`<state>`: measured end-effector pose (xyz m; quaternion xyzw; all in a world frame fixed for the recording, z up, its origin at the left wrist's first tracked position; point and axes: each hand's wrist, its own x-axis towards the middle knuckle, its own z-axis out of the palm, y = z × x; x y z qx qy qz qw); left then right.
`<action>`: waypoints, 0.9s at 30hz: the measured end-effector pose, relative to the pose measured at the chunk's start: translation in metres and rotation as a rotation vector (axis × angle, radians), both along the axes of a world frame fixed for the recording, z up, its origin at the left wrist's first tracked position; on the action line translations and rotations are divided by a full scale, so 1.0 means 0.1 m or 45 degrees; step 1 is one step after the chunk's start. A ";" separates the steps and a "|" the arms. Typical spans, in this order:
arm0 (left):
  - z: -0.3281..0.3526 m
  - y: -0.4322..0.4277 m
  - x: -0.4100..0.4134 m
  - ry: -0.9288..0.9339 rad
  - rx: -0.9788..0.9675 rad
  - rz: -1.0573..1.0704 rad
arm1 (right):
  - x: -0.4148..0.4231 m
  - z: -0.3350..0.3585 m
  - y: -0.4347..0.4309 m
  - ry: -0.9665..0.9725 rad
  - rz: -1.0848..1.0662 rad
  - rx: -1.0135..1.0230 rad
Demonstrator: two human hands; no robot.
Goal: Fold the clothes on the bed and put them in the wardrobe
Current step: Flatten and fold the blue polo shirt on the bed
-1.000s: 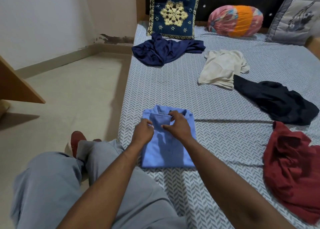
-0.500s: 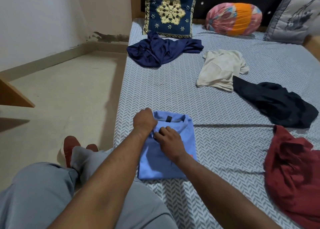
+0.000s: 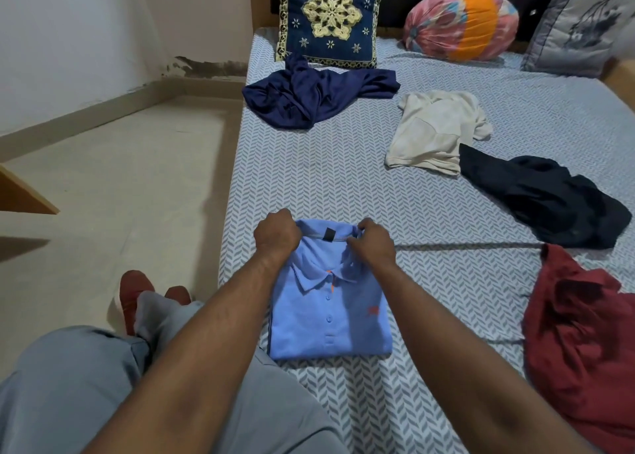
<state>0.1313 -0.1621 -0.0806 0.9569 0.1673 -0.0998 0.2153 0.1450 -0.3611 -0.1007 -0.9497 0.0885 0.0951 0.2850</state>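
Head view shows us our left hand (image 3: 277,236) and right hand (image 3: 372,244), fingers curled, pinching the collar of the folded blue polo shirt (image 3: 330,311) near the bed (image 3: 343,178) edge, likely squaring it before the wardrobe.

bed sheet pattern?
The bed sheet has a grey-and-white herringbone chevron print. It shows best in the head view, which is the only one.
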 end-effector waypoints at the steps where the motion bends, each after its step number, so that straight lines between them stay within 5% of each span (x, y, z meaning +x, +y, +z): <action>1: -0.01 0.02 0.00 -0.032 -0.013 0.020 | 0.06 0.00 -0.01 -0.024 -0.030 0.027; 9: -0.09 0.11 0.02 -0.069 -0.132 0.135 | 0.14 -0.16 -0.05 -0.035 -0.155 0.128; 17: -0.12 0.09 -0.01 -0.086 -0.181 0.086 | 0.30 0.04 0.03 -0.079 0.329 -0.102; 23: -0.13 0.31 -0.28 -0.387 -0.388 0.461 | 0.19 0.18 -0.03 -0.216 -0.110 0.101; 27: -0.29 0.34 -0.67 0.224 -0.338 0.280 | -0.07 0.12 -0.10 0.232 -0.084 0.045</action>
